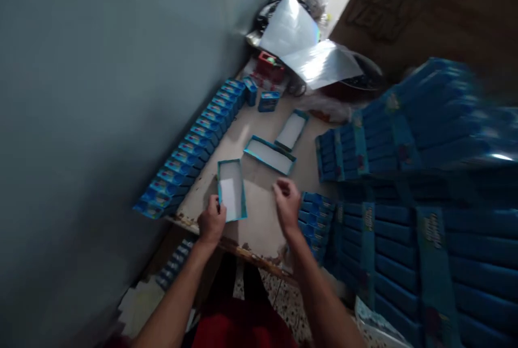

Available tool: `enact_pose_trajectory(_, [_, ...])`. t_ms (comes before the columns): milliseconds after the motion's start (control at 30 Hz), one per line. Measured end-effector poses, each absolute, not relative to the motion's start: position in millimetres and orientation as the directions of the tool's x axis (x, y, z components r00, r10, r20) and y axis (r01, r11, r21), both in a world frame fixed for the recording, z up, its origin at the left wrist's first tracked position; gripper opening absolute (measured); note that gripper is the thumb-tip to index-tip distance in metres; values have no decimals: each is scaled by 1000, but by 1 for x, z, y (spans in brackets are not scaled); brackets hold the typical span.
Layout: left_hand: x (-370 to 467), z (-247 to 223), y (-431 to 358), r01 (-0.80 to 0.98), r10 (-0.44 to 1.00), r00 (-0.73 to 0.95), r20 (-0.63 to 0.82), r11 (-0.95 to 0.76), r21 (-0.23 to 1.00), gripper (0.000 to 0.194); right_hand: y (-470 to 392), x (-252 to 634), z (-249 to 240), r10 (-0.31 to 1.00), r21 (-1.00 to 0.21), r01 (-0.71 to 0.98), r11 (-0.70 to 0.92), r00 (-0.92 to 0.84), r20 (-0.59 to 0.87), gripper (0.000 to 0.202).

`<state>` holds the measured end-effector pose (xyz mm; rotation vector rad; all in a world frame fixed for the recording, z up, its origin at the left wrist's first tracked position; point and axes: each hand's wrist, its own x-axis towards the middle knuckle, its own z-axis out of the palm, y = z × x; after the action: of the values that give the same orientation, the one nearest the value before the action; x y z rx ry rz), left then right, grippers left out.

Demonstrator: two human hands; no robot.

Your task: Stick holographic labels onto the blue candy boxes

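Tray (pixel 234 171), open side up, long axis forward, slightly leftward, left hand (pixel 211 222) in pinch grip on its left edge

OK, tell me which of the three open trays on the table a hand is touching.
The tray nearest the front edge of the table: the left hand holds its side. The other two trays lie farther back, untouched.

Left forearm (pixel 180 288), bare, angles forward and inward; left hand (pixel 212 221) has its fingers bent in a grip. Right forearm (pixel 315 280), also bare, angles inward; right hand (pixel 288 202) reaches slightly farther, fingers loosely curled. Hands well apart.
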<state>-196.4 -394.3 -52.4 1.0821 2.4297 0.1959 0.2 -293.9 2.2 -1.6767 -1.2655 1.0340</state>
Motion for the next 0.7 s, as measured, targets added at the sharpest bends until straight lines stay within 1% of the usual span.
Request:
enact_pose_trajectory(67, [-199, -54, -387, 714, 756, -518, -400, 640, 283, 30, -241, -24, -2, 996, -894, 448, -12, 89, 31, 29])
enact_pose_trajectory(133, [-202, -54, -391, 738, 785, -454, -421, 596, 315, 33, -215, -59, -1, 987, -864, 477, 159, -70, 143, 26])
enact_pose_trajectory(200, [-205, -51, -409, 697, 806, -448, -386, 586, 414, 37, -218, -98, 1, 947, -859, 432, 275, -277, 165, 25])
enact_pose_trajectory(233, [-207, -46, -423, 650, 803, -489, -341, 596, 472, 39, -229, -117, 2, 916, -864, 402, 304, -373, 148, 26])
enact_pose_trajectory(267, [-211, -40, -439, 595, 785, -556, -275, 606, 528, 40, -246, -133, 2, 882, -870, 377, 318, -455, 124, 28])
enact_pose_trajectory(333, [-228, -22, -472, 498, 680, -726, -106, 625, 601, 37, -287, -160, -2, 829, -881, 352, 316, -554, 77, 35])
enact_pose_trajectory(367, [-242, -13, -484, 477, 609, -793, -9, 630, 613, 35, -308, -169, -6, 817, -888, 344, 306, -574, 60, 41])
enact_pose_trajectory(400, [-259, -4, -493, 479, 555, -828, 81, 626, 615, 34, -329, -177, -11, 813, -896, 334, 291, -581, 48, 47])
enact_pose_trajectory(433, [-280, 3, -496, 502, 530, -834, 154, 613, 611, 34, -348, -184, -17, 814, -907, 321, 273, -579, 40, 56])
enact_pose_trajectory(467, [-302, 8, -494, 541, 541, -815, 206, 584, 606, 34, -364, -191, -25, 816, -916, 306, 258, -576, 38, 66])
enact_pose_trajectory(500, [-326, 10, -488, 585, 588, -776, 229, 535, 610, 35, -376, -197, -32, 819, -923, 292, 252, -572, 43, 77])
enact_pose_trajectory(533, [-348, 8, -477, 623, 647, -725, 236, 471, 625, 37, -386, -203, -39, 820, -924, 283, 257, -569, 54, 86])
enact_pose_trajectory(600, [-383, -1, -454, 649, 761, -620, 192, 359, 671, 42, -398, -216, -49, 830, -911, 291, 293, -550, 91, 98])
enact_pose_trajectory(667, [-401, -16, -439, 605, 790, -597, 144, 324, 727, 45, -404, -224, -53, 856, -876, 337, 344, -497, 144, 98])
enact_pose_trajectory(700, [-403, -24, -437, 565, 770, -624, 129, 331, 756, 45, -406, -226, -52, 870, -857, 367, 362, -464, 168, 95])
